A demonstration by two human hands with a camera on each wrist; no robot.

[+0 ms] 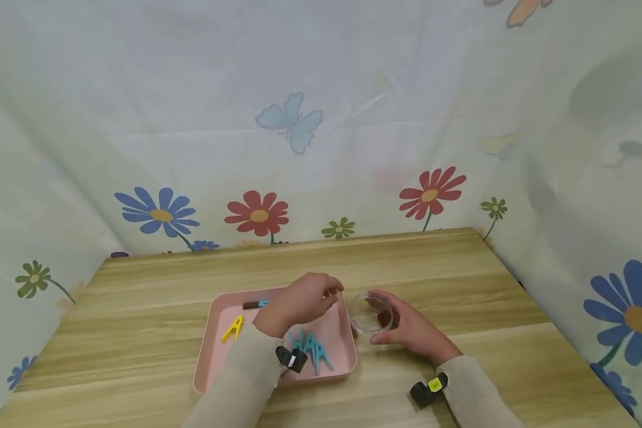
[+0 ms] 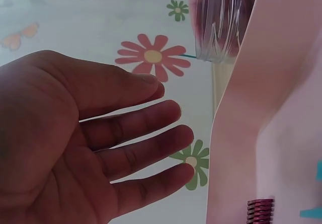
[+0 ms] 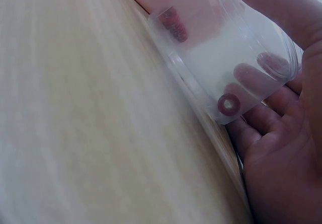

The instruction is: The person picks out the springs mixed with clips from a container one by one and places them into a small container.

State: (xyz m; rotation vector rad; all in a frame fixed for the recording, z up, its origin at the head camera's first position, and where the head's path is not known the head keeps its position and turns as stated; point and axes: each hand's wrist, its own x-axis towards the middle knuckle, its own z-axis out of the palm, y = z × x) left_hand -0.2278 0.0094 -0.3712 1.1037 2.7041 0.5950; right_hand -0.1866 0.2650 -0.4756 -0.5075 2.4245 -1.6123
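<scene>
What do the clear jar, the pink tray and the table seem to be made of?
Jar: glossy clear plastic or glass; fingers show through it. Tray: smooth, probably plastic; evenly pink, rounded corners. Table: wood or wood-look laminate; grain streaks show.

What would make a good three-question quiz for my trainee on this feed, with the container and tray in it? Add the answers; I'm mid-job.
1. Which of the person's hands grips the clear, round, plastic-looking container?

2. In the head view, where does the yellow, A-shaped plastic clip lie relative to the pink, rectangular tray?
A) outside it
B) inside, toward its left end
C) across its rim

3. True or false: the left hand holds nothing.

Key:
1. The right hand.
2. B.
3. True; the left wrist view shows its fingers and palm without any object.
</scene>
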